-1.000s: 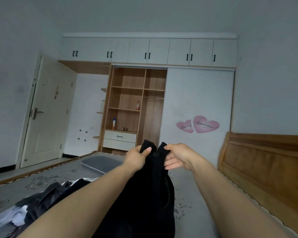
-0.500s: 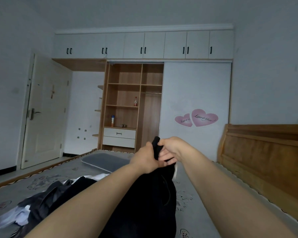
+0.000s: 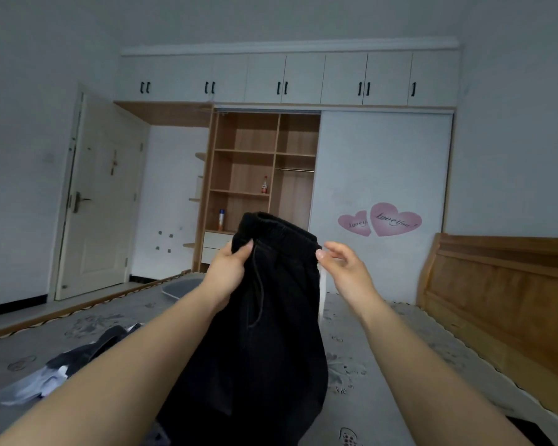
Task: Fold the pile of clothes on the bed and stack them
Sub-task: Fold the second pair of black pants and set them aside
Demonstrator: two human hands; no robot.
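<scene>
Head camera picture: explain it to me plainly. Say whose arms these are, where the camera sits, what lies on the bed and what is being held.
No machine here: these are a person's two bare arms, filmed by one wide-angle camera worn on the head, looking forward and down. The left hand pinches the elastic waistband of a pair of black trousers, lifted up above the bed. The right hand is open beside the waistband's other end; its fingertips are at the edge, with no firm grip visible. On the patterned grey bed, to the left, lies a pile of clothes in dark and pale fabric, not yet folded. Behind stand an open wardrobe and a wooden headboard on the right.
</scene>
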